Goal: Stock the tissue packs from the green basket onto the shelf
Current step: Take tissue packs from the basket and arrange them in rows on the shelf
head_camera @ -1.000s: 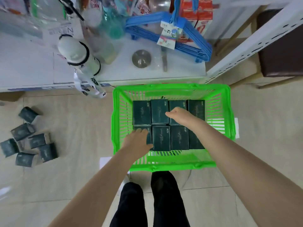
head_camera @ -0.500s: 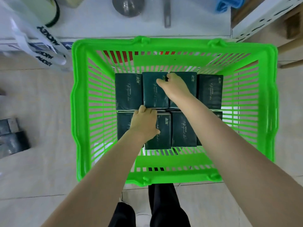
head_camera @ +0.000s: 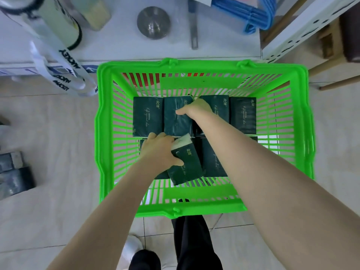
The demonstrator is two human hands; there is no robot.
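A: Left hand (head_camera: 158, 151)?
B: Clasped round a tissue pack (head_camera: 185, 165), tilted up from the near row inside the green basket (head_camera: 105, 133).
A: Right hand (head_camera: 196, 110)?
B: Curled over the edge of a far-row pack (head_camera: 176, 121), thumb on top.

— What's under you?
— A pale tiled floor (head_camera: 48, 133), its grout lines showing at 6 o'clock; you're in soft, even light.
— And ahead?
— At 12 o'clock you face a white shelf (head_camera: 120, 45). At 1 o'clock a white perforated upright (head_camera: 303, 30) slants across, and at 2 o'clock stands a wooden chair (head_camera: 329, 43) with a dark seat.
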